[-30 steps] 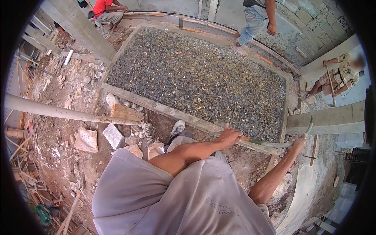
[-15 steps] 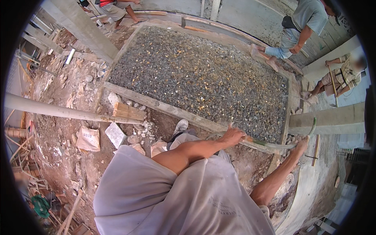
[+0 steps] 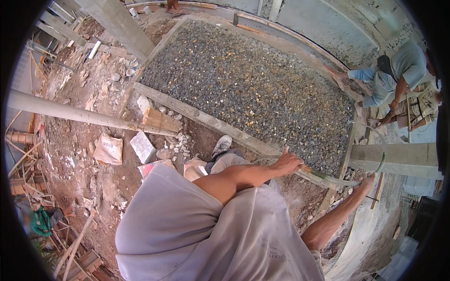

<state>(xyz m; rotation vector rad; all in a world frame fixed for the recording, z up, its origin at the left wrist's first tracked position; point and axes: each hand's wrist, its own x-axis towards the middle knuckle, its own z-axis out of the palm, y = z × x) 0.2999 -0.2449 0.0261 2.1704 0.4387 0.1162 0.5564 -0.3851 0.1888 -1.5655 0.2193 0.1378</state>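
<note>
My left hand (image 3: 288,163) is closed around a pale, clear-green hose (image 3: 330,179), its thumb pointing up. Farther right, my right hand (image 3: 364,183) grips the same hose closer to its upward-curving green end. A brownish band shows on the hose just beside my left hand. From the raised end a faint thin arc bends away; whether it is water I cannot tell. Beyond my hands lies a bed of dark, wet-looking gravel (image 3: 248,93), framed by a concrete edge (image 3: 197,115). Both hands hang over the near right corner of this frame.
A person in a grey shirt (image 3: 407,61) stands at the right corner, another person with a pole (image 3: 409,117) behind. Concrete columns (image 3: 119,30) rise left and right. A slanting pole (image 3: 89,115), wood blocks (image 3: 161,122), a paper sack (image 3: 108,149) and rubble lie left. Someone in green (image 3: 41,221) sits lower left.
The view has shifted, so the gravel bed sits a little farther right. The grey-shirted person has stepped right along the edge. Both my hands keep their hold on the hose.
</note>
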